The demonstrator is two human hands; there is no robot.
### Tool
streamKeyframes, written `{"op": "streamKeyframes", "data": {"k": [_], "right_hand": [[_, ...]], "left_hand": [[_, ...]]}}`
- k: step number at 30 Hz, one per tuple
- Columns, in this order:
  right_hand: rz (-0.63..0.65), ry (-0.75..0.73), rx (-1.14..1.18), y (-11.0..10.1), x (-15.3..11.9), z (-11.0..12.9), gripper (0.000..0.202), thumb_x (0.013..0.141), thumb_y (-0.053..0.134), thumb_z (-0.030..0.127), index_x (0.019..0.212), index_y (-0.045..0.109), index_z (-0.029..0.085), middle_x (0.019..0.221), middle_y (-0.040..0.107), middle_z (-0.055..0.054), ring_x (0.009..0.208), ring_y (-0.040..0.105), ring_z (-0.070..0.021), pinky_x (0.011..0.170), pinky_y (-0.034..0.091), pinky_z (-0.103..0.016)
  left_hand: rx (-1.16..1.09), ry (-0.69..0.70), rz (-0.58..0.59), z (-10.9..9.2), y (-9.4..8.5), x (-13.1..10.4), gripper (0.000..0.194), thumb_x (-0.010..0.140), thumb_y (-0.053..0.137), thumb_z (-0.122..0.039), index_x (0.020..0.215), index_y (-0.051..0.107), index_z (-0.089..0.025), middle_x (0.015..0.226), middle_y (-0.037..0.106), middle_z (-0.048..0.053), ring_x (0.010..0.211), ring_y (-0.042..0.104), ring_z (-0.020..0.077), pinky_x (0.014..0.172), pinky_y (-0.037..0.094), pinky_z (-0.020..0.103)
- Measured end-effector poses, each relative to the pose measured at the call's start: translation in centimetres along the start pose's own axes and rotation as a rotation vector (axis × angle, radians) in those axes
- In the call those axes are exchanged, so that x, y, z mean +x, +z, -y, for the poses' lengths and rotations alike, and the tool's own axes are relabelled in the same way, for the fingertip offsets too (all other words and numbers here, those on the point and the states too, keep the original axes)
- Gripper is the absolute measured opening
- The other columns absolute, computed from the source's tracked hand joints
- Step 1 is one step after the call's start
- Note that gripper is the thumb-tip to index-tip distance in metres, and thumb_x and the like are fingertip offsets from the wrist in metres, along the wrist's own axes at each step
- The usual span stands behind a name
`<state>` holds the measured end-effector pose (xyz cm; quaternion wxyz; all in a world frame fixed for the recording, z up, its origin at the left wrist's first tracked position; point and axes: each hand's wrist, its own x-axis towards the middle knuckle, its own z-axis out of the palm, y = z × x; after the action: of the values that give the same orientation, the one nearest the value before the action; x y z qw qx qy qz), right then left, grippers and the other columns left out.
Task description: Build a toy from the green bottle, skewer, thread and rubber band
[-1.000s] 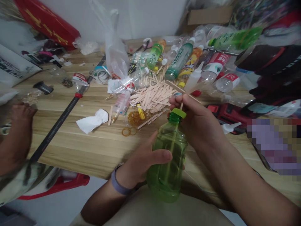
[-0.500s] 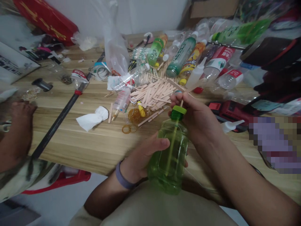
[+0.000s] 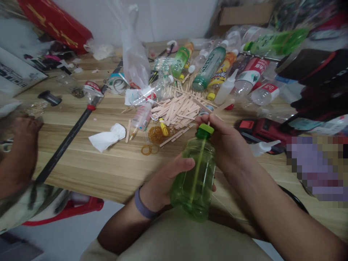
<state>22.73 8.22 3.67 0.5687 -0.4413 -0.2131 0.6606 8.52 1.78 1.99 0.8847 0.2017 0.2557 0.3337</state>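
Observation:
In front of my body is a translucent green plastic bottle [image 3: 199, 177] with a lime-green cap [image 3: 206, 128], leaning slightly. My left hand [image 3: 174, 177] is wrapped around its body, thumb on the near side. A thin stick [image 3: 199, 166] runs down inside the bottle from the cap. Just above the cap, the fingers of my right hand [image 3: 217, 130] pinch the stick's upper end. A flat wooden craft stick [image 3: 226, 105] shows above those fingers; whether it joins the thin stick I cannot tell. A bluish round piece [image 3: 209, 108] lies partly hidden behind the fingertips.
Craft sticks [image 3: 176, 108] lie heaped mid-table, beside rubber bands [image 3: 156, 135] and a crumpled tissue [image 3: 108, 137]. Several bottles [image 3: 210, 65] crowd the back right. A red-and-black power tool [image 3: 261, 130] sits rightward. A black rod [image 3: 65, 143] crosses the left, near another person's hand [image 3: 27, 127].
My right hand has dipped slightly, and its fingers have shifted on the stick. The flat craft stick above them shows at a different angle. The bottle has moved slightly left.

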Motion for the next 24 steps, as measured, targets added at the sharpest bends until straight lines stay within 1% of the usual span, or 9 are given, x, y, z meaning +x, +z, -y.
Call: {"op": "streamKeyframes", "data": {"k": [3,5,7,9,11,14,17,21,24], "right_hand": [[0.055,-0.002,-0.052,-0.1,-0.5,0.0,0.013,0.079,0.074,0.036,0.073,0.075,0.024,0.083,0.074,-0.001,0.076,0.065,-0.0170,0.066,0.052,-0.027],[0.093,-0.042,-0.092,-0.2,-0.8,-0.1,0.013,0.079,0.073,0.036,0.077,0.078,0.024,0.084,0.075,0.000,0.077,0.065,-0.0170,0.067,0.052,-0.027],[0.121,-0.086,-0.125,-0.4,-1.0,-0.2,0.015,0.080,0.072,0.037,0.080,0.080,0.024,0.084,0.076,0.000,0.079,0.066,-0.0181,0.073,0.052,-0.028],[0.131,-0.129,-0.144,-0.8,-1.2,-0.7,0.016,0.081,0.072,0.040,0.081,0.081,0.026,0.083,0.077,0.000,0.084,0.068,-0.0198,0.082,0.051,-0.030],[0.132,-0.175,-0.163,-1.3,-1.3,-1.2,0.017,0.083,0.073,0.043,0.081,0.081,0.027,0.083,0.076,0.001,0.088,0.068,-0.0207,0.089,0.048,-0.031],[0.129,-0.209,-0.158,-1.8,-1.3,-1.7,0.019,0.085,0.073,0.044,0.081,0.080,0.027,0.082,0.075,0.002,0.088,0.067,-0.0199,0.091,0.046,-0.030],[0.154,-0.144,-0.085,-1.6,-1.3,-1.3,0.020,0.082,0.073,0.045,0.080,0.079,0.026,0.082,0.076,0.001,0.086,0.068,-0.0195,0.088,0.048,-0.030],[0.220,0.027,0.014,-0.9,-1.6,-0.4,0.031,0.074,0.078,0.050,0.085,0.079,0.022,0.084,0.077,-0.004,0.079,0.068,-0.0199,0.073,0.053,-0.029],[0.238,0.087,0.069,-0.8,-1.7,-0.3,0.031,0.071,0.081,0.049,0.084,0.079,0.022,0.079,0.076,-0.003,0.073,0.067,-0.0186,0.066,0.052,-0.028]], "left_hand": [[0.027,0.035,0.005,0.0,-0.1,0.1,0.027,0.083,0.056,-0.036,0.102,0.067,-0.020,0.081,0.072,0.000,0.072,0.073,0.0195,0.063,0.051,0.028],[0.049,0.063,0.001,0.0,-0.2,0.1,0.029,0.081,0.063,-0.039,0.103,0.066,-0.021,0.080,0.071,0.001,0.070,0.072,0.0194,0.060,0.051,0.027],[0.077,0.094,-0.006,0.0,-0.1,0.0,0.040,0.073,0.076,-0.040,0.106,0.063,-0.021,0.080,0.071,0.001,0.067,0.070,0.0180,0.057,0.050,0.023],[0.121,0.130,-0.023,-0.1,0.0,-0.3,0.053,0.069,0.084,-0.040,0.112,0.060,-0.021,0.082,0.071,0.001,0.067,0.070,0.0174,0.055,0.051,0.022],[0.181,0.167,-0.044,-0.2,0.0,-0.5,0.059,0.069,0.086,-0.041,0.117,0.058,-0.021,0.085,0.071,0.003,0.069,0.070,0.0184,0.055,0.051,0.022],[0.239,0.191,-0.059,-0.2,-0.3,-0.8,0.062,0.073,0.084,-0.045,0.124,0.057,-0.022,0.088,0.073,0.004,0.071,0.071,0.0204,0.055,0.051,0.023],[0.261,0.162,-0.051,0.0,-0.7,-0.7,0.058,0.076,0.082,-0.047,0.123,0.058,-0.022,0.089,0.075,0.005,0.070,0.071,0.0201,0.057,0.053,0.024],[0.268,0.114,-0.021,0.4,-0.6,-0.2,0.052,0.076,0.081,-0.048,0.116,0.062,-0.022,0.088,0.075,0.004,0.071,0.071,0.0196,0.059,0.052,0.023],[0.274,0.097,-0.014,0.5,-0.4,0.0,0.052,0.076,0.081,-0.050,0.117,0.062,-0.025,0.083,0.074,0.001,0.071,0.071,0.0196,0.057,0.050,0.022]]}}
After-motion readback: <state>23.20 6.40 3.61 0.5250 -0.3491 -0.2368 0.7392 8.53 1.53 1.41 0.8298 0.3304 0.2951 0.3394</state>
